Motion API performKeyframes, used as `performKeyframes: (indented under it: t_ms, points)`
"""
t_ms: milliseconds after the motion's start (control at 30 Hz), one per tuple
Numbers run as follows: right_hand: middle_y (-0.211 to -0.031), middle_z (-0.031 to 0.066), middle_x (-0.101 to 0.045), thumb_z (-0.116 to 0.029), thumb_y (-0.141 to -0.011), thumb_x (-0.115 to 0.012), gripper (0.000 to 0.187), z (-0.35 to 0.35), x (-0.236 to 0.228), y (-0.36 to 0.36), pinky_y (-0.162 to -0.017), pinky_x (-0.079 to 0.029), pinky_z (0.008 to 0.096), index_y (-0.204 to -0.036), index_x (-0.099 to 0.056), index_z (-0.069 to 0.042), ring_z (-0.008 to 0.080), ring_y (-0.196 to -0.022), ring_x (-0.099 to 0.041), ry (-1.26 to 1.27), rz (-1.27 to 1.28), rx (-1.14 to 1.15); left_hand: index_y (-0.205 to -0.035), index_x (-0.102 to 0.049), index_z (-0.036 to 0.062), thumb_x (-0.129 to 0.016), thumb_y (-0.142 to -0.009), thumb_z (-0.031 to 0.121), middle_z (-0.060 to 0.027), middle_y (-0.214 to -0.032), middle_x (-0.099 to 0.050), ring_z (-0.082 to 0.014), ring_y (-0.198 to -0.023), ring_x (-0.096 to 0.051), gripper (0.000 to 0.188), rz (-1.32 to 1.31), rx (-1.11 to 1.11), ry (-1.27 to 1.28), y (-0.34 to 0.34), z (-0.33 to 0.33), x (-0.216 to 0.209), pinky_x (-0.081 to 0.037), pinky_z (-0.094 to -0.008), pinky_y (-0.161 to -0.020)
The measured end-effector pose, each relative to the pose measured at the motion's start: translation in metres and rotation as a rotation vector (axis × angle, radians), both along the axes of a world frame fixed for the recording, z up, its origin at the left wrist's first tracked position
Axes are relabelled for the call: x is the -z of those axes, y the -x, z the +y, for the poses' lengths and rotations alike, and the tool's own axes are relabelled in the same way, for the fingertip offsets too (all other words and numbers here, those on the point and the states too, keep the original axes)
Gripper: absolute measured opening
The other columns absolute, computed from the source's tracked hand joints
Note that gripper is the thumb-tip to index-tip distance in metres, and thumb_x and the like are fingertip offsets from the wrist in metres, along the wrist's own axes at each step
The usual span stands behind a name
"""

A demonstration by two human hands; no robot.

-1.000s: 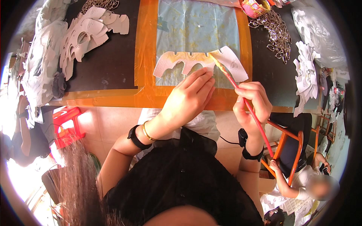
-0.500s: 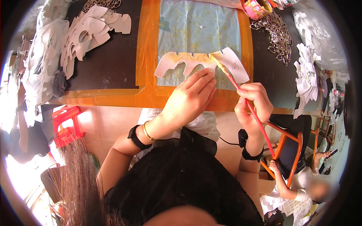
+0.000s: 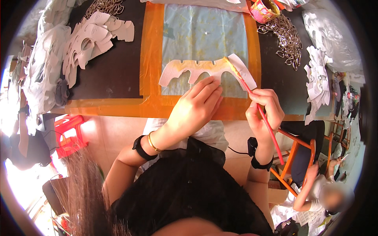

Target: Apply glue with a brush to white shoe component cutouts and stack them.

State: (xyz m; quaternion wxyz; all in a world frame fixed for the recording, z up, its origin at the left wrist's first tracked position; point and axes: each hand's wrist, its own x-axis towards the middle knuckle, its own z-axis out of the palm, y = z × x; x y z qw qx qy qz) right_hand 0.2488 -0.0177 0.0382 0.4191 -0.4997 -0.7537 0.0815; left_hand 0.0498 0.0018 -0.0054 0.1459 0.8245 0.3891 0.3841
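Note:
A white textured cut-out piece [image 3: 177, 70] with scalloped lower arches and notches along its top lies across a blue sheet [image 3: 189, 33]. Yellow paste is smeared along its upper part. My left hand [image 3: 200, 103] rests flat with fingers stretched, the fingertips pressing the middle of the piece's lower edge. Between thumb and fingers, my right hand [image 3: 266, 110] grips a red-handled brush [image 3: 269, 128]. Its yellow-coated bristles touch the piece's upper edge, right of the notches. The right end of the piece looks mostly white.
Stacked white cut-outs [image 3: 88, 41] lie at left, more [image 3: 318, 80] at right. A metal chain [image 3: 285, 37] sits below a pink-yellow tub [image 3: 264, 11]. Orange tape [image 3: 151, 51] borders the sheet. A red stool [image 3: 70, 129] stands lower left; another person's arm [image 3: 305, 188] shows lower right.
The brush tip has shifted slightly right and up along the piece's upper edge. My left hand stays pressed on the piece. The other person's arm has moved. The whole view has shifted slightly.

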Motion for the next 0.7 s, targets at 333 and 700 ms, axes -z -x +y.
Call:
performKeyframes:
  t_ms: [333,700]
  points:
    - [-0.085,0.0128,-0.064,0.011,-0.067,-0.062,0.023,-0.006,0.0,-0.004,-0.064,-0.051,0.0342,-0.088,-0.062,0.001,0.029,-0.074,-0.063,0.02,0.01,-0.017,-0.1,-0.066,-0.0036,-0.072,-0.078,0.0,-0.0145,-0.108,-0.065,-0.0304,-0.106,-0.062,0.023,0.003,0.005,0.011,0.001,-0.001,-0.001,-0.053,-0.0374,-0.089]
    - [-0.086,0.0129,-0.065,0.014,-0.073,-0.06,0.02,-0.018,-0.013,-0.023,-0.062,-0.049,0.0288,-0.088,-0.061,0.001,0.0237,-0.072,-0.062,0.104,0.07,0.073,-0.102,-0.065,-0.0036,-0.071,-0.079,-0.001,-0.0151,-0.108,-0.064,-0.0322,-0.107,-0.061,0.024,-0.011,0.026,0.027,0.0,0.003,-0.007,-0.053,-0.0385,-0.091]
